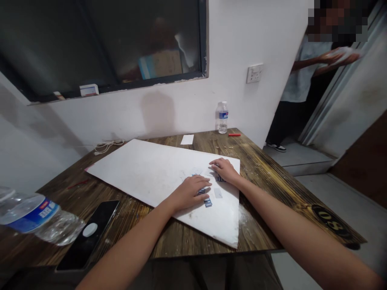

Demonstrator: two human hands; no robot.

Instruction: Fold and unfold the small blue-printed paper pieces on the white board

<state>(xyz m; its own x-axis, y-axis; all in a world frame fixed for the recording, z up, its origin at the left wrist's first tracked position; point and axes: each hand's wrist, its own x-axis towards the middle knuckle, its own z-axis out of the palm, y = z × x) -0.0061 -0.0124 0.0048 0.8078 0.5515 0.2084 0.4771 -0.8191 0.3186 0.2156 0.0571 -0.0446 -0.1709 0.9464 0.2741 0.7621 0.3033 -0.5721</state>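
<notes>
A white board (pixel 142 169) lies at an angle on the dark wooden table. My left hand (pixel 192 192) rests on it, fingers spread over small blue-and-white pieces (pixel 208 202), some partly hidden beneath the fingers. To the right, my right hand (pixel 224 169) lies palm down with its fingers apart, partly covering more small dark blue pieces (pixel 219 178). Between and just below the hands is a small pale grey rectangle (pixel 218 193), touched by neither hand. Faint marks show on the board near the left fingertips.
A large water bottle (pixel 42 215) and a black phone (pixel 90 237) with a white disc lie front left. Along the back are a cable (pixel 109 146), white paper (pixel 187 139), a small bottle (pixel 223 117) and a red pen (pixel 234 135). A person (pixel 296 76) stands by the doorway.
</notes>
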